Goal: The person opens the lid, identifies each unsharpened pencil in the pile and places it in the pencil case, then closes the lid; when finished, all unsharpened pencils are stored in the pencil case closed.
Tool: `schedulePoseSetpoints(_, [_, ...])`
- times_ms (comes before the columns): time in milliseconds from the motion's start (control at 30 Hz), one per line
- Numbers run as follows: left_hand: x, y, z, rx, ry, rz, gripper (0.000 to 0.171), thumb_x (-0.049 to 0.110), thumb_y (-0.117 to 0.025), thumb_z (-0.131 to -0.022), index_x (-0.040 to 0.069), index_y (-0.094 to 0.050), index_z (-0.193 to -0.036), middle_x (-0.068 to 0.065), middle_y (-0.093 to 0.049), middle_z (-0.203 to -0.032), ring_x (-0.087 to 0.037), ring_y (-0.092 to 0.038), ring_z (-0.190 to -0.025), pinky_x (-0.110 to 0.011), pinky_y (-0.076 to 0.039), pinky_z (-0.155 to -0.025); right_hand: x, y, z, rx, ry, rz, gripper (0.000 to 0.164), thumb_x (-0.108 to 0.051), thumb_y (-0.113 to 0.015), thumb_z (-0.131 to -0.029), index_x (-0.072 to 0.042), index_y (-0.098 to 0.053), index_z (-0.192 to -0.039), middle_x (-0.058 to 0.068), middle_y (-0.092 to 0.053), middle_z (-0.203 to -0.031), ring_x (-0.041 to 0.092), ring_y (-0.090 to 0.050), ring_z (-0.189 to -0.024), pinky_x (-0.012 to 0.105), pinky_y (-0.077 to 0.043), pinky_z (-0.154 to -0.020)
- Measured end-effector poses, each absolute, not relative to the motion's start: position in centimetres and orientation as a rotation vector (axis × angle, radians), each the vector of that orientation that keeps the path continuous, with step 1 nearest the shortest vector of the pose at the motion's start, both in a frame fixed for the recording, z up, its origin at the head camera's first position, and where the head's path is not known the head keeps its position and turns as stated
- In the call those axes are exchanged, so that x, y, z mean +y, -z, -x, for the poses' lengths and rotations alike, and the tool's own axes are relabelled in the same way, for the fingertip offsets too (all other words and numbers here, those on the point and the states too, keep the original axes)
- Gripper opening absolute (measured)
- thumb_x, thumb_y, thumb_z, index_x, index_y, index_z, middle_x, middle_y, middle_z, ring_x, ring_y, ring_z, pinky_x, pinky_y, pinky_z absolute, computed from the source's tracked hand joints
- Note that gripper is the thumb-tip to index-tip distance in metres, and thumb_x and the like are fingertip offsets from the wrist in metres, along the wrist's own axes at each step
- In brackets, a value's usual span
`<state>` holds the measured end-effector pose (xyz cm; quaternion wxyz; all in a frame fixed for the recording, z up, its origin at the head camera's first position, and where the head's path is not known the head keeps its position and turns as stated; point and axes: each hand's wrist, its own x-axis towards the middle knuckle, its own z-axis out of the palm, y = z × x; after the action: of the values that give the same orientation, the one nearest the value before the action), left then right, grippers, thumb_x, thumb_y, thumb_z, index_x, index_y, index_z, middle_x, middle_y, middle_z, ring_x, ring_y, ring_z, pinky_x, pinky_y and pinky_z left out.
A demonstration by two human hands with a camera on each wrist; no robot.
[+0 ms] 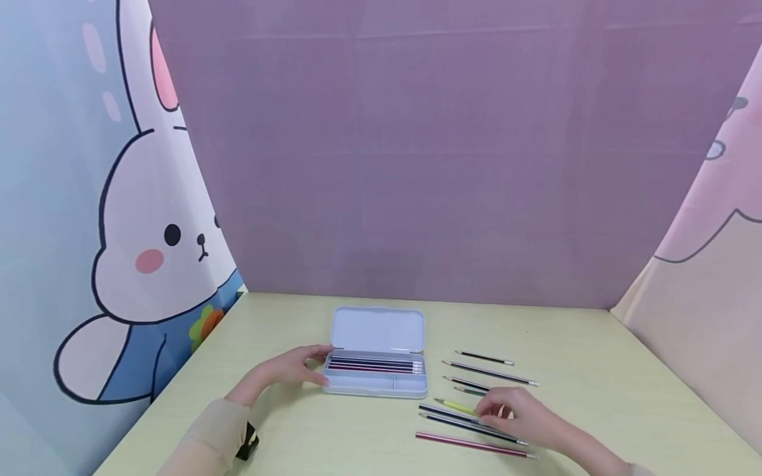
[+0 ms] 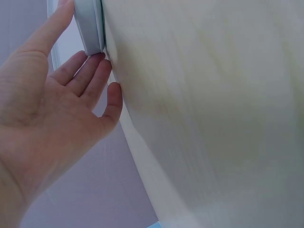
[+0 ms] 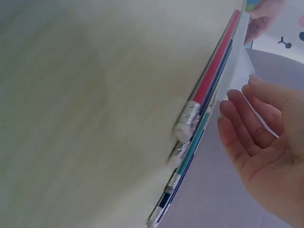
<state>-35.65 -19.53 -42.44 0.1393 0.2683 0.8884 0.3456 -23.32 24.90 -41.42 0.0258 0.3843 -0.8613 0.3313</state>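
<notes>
A pale blue pencil case lies on the table with its lid raised; several dark and red pencils fill its back compartment. My left hand touches the case's left end, thumb near the front corner and fingers toward the back; the left wrist view shows those fingers loosely extended against the case. Over the loose pencils is my right hand, fingertips close to a yellow-green pencil and dark pencils. In the right wrist view its fingers bend loosely with nothing between them. Nearest me lies a red pencil.
Farther back, several more dark pencils lie spread to the right of the case. Behind the light wooden table hangs a purple cloth, with a rabbit-print curtain at the left. A black object shows beside my left sleeve.
</notes>
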Motion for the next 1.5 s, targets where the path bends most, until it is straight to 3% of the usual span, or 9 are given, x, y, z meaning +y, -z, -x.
schedulePoseSetpoints(867, [-19.6,42.7,35.7,2.565,-1.002,-0.777,0.072,0.032,-0.074,-0.08,0.006,-0.042,-0.14,-0.017,-0.048,-0.138,-0.036,-0.044,-0.124,-0.059,-0.029,-0.105,26.3,42.5,23.3,-2.735,-0.849,-1.19,0.009,-0.001,-0.067,-0.083,-0.009,-0.069,-0.087,-0.003,-0.064,-0.079,-0.007,-0.048,-0.066,0.015,-0.046,-0.052])
schedulePoseSetpoints(1033, [-19.6,42.6,35.6,2.563,-0.998,-0.787,0.072,0.032,-0.074,-0.08,0.005,-0.042,-0.14,-0.016,-0.047,-0.138,-0.035,-0.044,-0.124,-0.058,-0.03,-0.105,26.3,42.6,23.1,-2.777,-0.812,-1.119,0.005,-0.007,-0.069,-0.082,-0.008,-0.072,-0.087,-0.008,-0.061,-0.077,-0.008,-0.046,-0.065,0.015,-0.045,-0.052])
schedulePoseSetpoints(1233, [-19.6,42.7,35.7,2.565,-1.001,-0.776,0.072,0.032,-0.074,-0.08,0.006,-0.043,-0.139,-0.017,-0.047,-0.138,-0.036,-0.044,-0.125,-0.059,-0.03,-0.105,26.2,42.3,22.9,-2.865,-0.911,-1.011,0.014,-0.017,-0.068,-0.084,-0.006,-0.075,-0.089,-0.011,-0.061,-0.079,-0.007,-0.049,-0.067,0.017,-0.047,-0.055])
schedulePoseSetpoints(1500, [-19.6,42.6,35.7,2.56,-1.021,-0.772,0.073,0.032,-0.075,-0.079,0.006,-0.043,-0.139,-0.017,-0.047,-0.138,-0.036,-0.044,-0.125,-0.06,-0.029,-0.105,26.1,42.2,22.8,-2.918,-0.958,-0.918,0.011,-0.018,-0.07,-0.083,-0.009,-0.075,-0.085,-0.011,-0.06,-0.078,-0.004,-0.05,-0.066,0.018,-0.046,-0.054])
